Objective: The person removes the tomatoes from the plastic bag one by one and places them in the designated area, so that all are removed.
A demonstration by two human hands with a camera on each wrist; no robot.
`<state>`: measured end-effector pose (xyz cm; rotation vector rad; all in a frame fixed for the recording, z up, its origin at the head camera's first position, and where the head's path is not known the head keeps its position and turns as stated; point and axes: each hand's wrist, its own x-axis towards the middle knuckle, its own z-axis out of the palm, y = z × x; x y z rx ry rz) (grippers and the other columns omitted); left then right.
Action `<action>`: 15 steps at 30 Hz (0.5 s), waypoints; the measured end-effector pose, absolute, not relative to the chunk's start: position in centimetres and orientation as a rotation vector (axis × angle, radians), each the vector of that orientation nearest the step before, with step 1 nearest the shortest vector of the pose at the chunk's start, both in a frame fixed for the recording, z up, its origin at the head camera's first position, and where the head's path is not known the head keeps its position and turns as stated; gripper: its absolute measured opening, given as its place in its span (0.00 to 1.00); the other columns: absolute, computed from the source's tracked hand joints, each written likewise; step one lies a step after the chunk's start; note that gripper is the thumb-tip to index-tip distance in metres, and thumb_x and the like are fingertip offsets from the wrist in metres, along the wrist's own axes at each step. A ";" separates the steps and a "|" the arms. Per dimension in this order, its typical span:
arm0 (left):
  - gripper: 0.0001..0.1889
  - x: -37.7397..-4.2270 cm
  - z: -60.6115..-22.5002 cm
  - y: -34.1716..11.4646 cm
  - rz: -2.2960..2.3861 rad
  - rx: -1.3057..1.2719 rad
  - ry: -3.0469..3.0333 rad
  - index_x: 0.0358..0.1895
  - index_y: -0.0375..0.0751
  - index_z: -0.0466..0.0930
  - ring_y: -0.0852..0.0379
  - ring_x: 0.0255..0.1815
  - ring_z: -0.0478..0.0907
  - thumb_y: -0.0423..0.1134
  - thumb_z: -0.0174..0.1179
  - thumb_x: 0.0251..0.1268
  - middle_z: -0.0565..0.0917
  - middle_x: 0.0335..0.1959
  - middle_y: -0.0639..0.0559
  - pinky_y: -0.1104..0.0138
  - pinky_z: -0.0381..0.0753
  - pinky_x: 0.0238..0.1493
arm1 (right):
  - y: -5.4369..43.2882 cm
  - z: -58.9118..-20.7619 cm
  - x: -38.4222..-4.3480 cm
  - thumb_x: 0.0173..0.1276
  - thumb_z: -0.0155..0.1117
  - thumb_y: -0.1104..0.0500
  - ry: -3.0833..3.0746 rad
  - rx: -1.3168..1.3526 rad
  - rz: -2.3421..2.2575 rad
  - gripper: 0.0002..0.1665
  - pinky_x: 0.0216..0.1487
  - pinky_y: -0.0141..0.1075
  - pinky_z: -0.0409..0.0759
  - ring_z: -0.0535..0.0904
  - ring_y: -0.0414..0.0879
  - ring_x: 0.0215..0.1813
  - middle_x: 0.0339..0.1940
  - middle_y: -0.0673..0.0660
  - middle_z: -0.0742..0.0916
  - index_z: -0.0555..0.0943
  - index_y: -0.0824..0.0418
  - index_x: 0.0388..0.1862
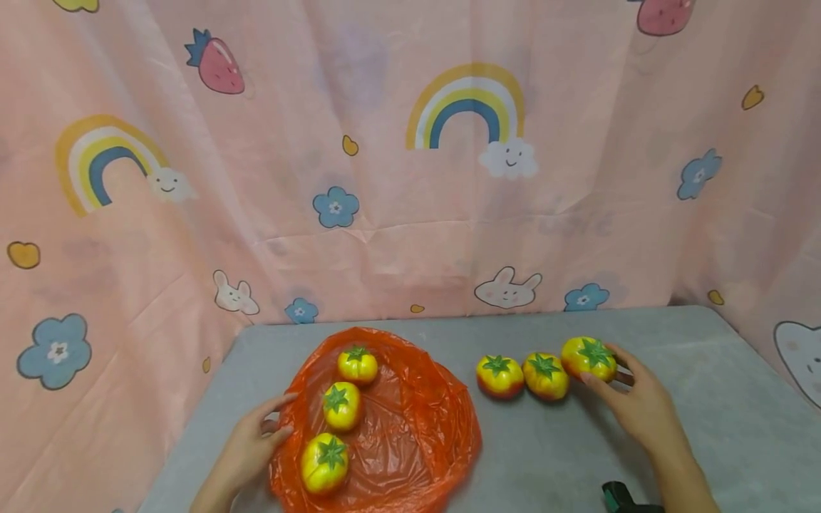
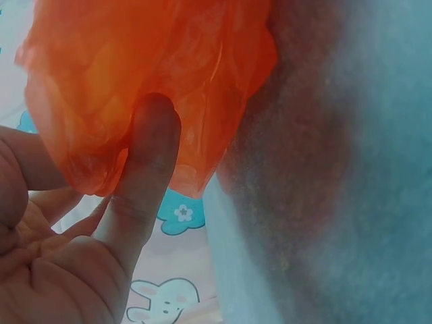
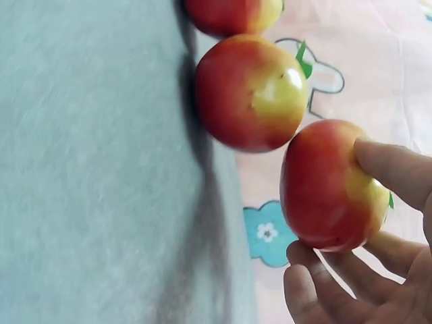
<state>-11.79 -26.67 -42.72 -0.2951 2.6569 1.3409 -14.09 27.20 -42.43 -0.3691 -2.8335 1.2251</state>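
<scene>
Left hand (image 1: 246, 449) pinches the orange bag (image 1: 391, 445) at its left; right hand (image 1: 641, 402) grips a tomato (image 1: 585, 356) beside 2 other tomatoes (image 1: 500, 377)

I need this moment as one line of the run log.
left hand: pinches orange bag; right hand: holds yellow-red fruit; in bag: three fruits; on table: two fruits

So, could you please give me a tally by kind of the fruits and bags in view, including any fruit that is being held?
Yellow-and-red fruits: 6 (3 in the bag, 2 on the table, 1 in the right hand)
Red-orange plastic bag: 1
Total: 7
</scene>
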 end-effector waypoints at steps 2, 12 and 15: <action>0.27 -11.8 -42.7 -26.6 1.348 -0.296 2.652 0.69 0.44 0.72 0.54 0.40 0.85 0.25 0.59 0.67 0.84 0.53 0.42 0.60 0.88 0.35 | 27.6 -42.6 -14.0 0.69 0.59 0.33 -2.838 -0.395 1.212 0.55 0.57 0.61 0.79 0.69 0.74 0.66 0.74 0.78 0.63 0.52 0.66 0.80; 0.27 -11.9 -42.6 -26.7 1.322 -0.294 2.635 0.69 0.43 0.71 0.51 0.44 0.86 0.26 0.58 0.68 0.77 0.62 0.37 0.58 0.88 0.38 | 28.2 -43.9 -14.3 0.71 0.62 0.40 -2.885 -0.393 1.172 0.54 0.66 0.66 0.68 0.67 0.74 0.65 0.72 0.81 0.62 0.50 0.73 0.78; 0.27 -12.0 -42.5 -26.8 1.300 -0.286 2.653 0.69 0.43 0.71 0.51 0.45 0.86 0.27 0.59 0.68 0.76 0.63 0.36 0.58 0.88 0.39 | 28.0 -44.1 -14.5 0.71 0.63 0.41 -2.894 -0.398 1.157 0.53 0.66 0.67 0.67 0.68 0.73 0.65 0.72 0.80 0.62 0.51 0.72 0.78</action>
